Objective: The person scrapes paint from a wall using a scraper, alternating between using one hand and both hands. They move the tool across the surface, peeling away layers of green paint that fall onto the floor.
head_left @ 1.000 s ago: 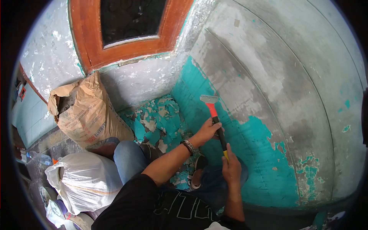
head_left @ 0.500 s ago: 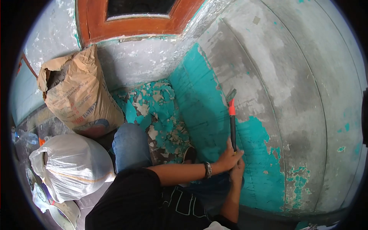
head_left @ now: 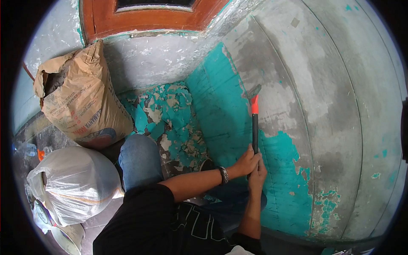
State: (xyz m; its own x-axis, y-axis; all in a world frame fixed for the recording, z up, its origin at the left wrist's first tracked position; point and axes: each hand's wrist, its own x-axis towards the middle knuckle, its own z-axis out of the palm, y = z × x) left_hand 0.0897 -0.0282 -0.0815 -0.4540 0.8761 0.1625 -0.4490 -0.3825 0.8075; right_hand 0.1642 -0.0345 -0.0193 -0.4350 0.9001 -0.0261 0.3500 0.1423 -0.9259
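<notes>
Both my hands grip the black handle of a long scraper (head_left: 255,127) with a red neck and a dull grey blade. Higher on the handle is my left hand (head_left: 246,162), closed, with a bracelet at its wrist. My right hand (head_left: 257,175) is wrapped round the lower part, just below and partly against the left. The blade lies at the border between the teal paint (head_left: 219,106) and bare grey wall (head_left: 280,102); whether it touches the wall is hard to tell.
Peeled paint flakes (head_left: 174,114) cover the floor in the corner. A torn paper cement sack (head_left: 85,102) and a white woven sack (head_left: 80,182) stand to the left, near a plastic bottle (head_left: 27,148) and a bucket (head_left: 70,240). An orange-brown wooden frame (head_left: 100,21) is at the back.
The scraper has shifted slightly up along the wall and its blade has turned more sideways. Both hands have moved up with it, still gripping. The view has shifted a little.
</notes>
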